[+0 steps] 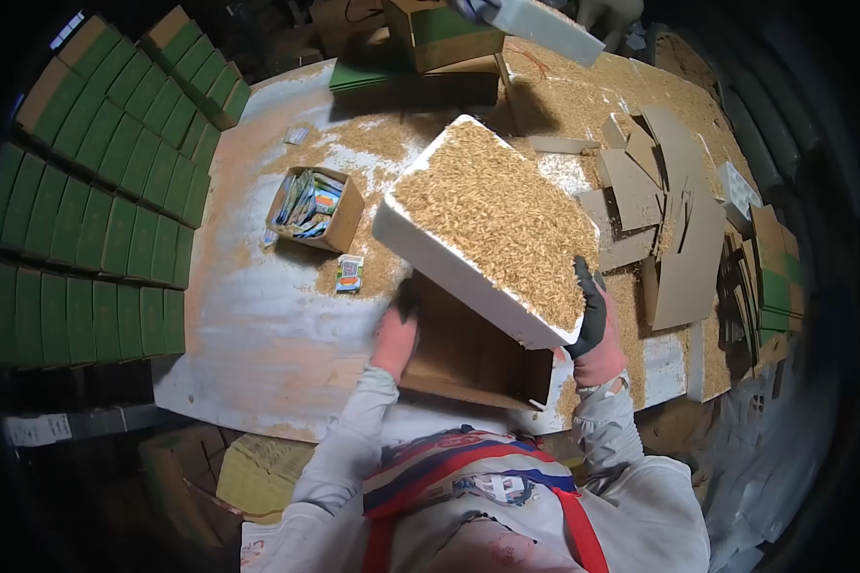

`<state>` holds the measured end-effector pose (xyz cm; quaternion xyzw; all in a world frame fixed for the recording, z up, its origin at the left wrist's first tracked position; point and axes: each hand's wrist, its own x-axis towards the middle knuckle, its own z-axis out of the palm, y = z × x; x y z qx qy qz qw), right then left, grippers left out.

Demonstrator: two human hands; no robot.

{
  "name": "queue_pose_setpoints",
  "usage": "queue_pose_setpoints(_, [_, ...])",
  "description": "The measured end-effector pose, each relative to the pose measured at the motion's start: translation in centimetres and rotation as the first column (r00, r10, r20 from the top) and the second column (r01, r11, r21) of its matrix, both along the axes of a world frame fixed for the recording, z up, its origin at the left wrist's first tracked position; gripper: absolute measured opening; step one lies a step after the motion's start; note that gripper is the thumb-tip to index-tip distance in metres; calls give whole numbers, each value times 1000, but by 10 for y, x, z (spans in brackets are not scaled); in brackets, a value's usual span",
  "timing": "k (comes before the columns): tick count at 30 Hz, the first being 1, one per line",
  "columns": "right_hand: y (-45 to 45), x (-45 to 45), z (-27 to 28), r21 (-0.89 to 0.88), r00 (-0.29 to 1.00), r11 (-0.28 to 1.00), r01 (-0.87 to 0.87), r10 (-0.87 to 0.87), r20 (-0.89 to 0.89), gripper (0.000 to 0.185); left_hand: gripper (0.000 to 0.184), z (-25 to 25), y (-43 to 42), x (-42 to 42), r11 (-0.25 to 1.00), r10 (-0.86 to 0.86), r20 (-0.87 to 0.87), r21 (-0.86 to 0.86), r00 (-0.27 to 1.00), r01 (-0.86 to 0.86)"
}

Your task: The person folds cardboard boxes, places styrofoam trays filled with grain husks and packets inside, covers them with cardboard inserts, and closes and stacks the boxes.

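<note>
A white foam tray (487, 220) heaped with small tan pellets or grains is held tilted above an open brown cardboard box (478, 358). My right hand (597, 329), in a pink and black glove, grips the tray's right end, with dark fingertips over its rim. My left hand (397, 334), gloved alike, is at the left side of the cardboard box; its fingers are partly hidden below the tray, and what they grip is unclear. Left of the tray, a small carton (342, 220) holds several colourful packets, and one packet (349, 273) lies in front of it.
Green and brown boxes (96, 215) are stacked along the left. Cardboard pieces (683, 248) lie at the right, beside folded green cartons (779, 272). At the back are a green-sided box (449, 36) and another person's gloved hand (473, 10) at a white foam piece (545, 29).
</note>
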<state>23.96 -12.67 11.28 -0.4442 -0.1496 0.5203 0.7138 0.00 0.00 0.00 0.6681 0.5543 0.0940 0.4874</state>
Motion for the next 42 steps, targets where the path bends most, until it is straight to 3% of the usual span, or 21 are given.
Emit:
queue_pose_setpoints(1, [-4,-5,-4,-58,949,998,28,-9,314,43,48,8,8,29,998,-57,-197,-38,979,50])
queue_pose_setpoints(3, [-27,-31,-9,-112,462,994,18,91,882,40,46,-13,-15,18,997,-73,2,7,997,73])
queue_pose_setpoints(4, [-36,-45,-11,-128,283,992,9,120,952,38,45,-19,-26,6,998,-62,165,5,984,63])
queue_pose_setpoints(5, [-41,-56,-19,-110,412,994,-14,106,905,40,45,-23,-30,-5,999,-50,300,-2,952,53])
queue_pose_setpoints(6, [-49,-64,-9,-85,333,994,-72,104,937,57,44,-24,-27,-18,999,-19,396,-24,918,31])
queue_pose_setpoints(9, [-73,-20,-48,-113,248,986,-124,141,958,47,41,-30,-1,-28,999,46,539,-30,841,-35])
queue_pose_setpoints(10, [-71,-22,-33,-150,770,989,-11,104,629,43,40,-32,10,-24,998,44,533,8,845,-57])
queue_pose_setpoints(11, [-70,-23,-17,-244,996,968,62,-45,76,40,39,-36,15,-23,996,31,513,52,858,-68])
queue_pose_setpoints(12, [-77,-17,-29,-220,959,969,110,-45,281,38,39,-31,11,-20,989,3,445,130,895,-68])
queue_pose_setpoints(16, [-97,-8,-99,-298,717,934,196,71,693,40,46,1,-14,2,969,-6,266,241,964,-61])
queue_pose_setpoints(18, [-95,-12,-115,-431,371,852,297,313,874,43,48,1,-21,5,950,-15,175,311,984,-41])
queue_pose_setpoints(22, [-85,-29,-78,-540,-142,705,459,658,739,41,48,1,-31,-1,924,-35,95,382,995,-4])
queue_pose_setpoints(26, [-98,-24,-41,-483,-445,790,377,612,654,39,50,7,-41,-14,894,28,21,448,999,-34])
queue_pose_setpoints(32, [-116,13,-3,-256,-444,949,186,313,840,32,50,28,-36,-25,883,12,-133,467,991,52])
queue_pose_setpoints(33, [-126,28,7,-375,-408,866,331,490,770,30,50,28,-35,-29,880,10,-153,470,988,64])
queue_pose_setpoints(35, [-160,79,15,-69,-342,909,411,224,913,35,49,22,-35,-43,888,42,-108,459,993,12])
queue_pose_setpoints(36, [-178,95,34,-144,-236,826,545,316,919,35,49,22,-38,-46,897,72,-103,441,992,-19])
queue_pose_setpoints(37, [-206,122,33,-36,-368,820,571,294,882,36,49,24,-41,-49,905,98,-96,423,991,-49])
queue_pose_setpoints(39, [-250,139,23,-136,-402,646,751,611,681,29,50,25,-52,-50,908,115,-54,410,992,-83])
queue_pose_setpoints(40, [-271,152,8,-374,-252,417,828,873,417,14,50,25,-58,-48,910,123,-24,401,992,-103])
queue_pose_setpoints(42, [-307,187,-32,-388,-101,246,889,929,356,13,49,29,-64,-47,931,169,-18,330,985,-154])
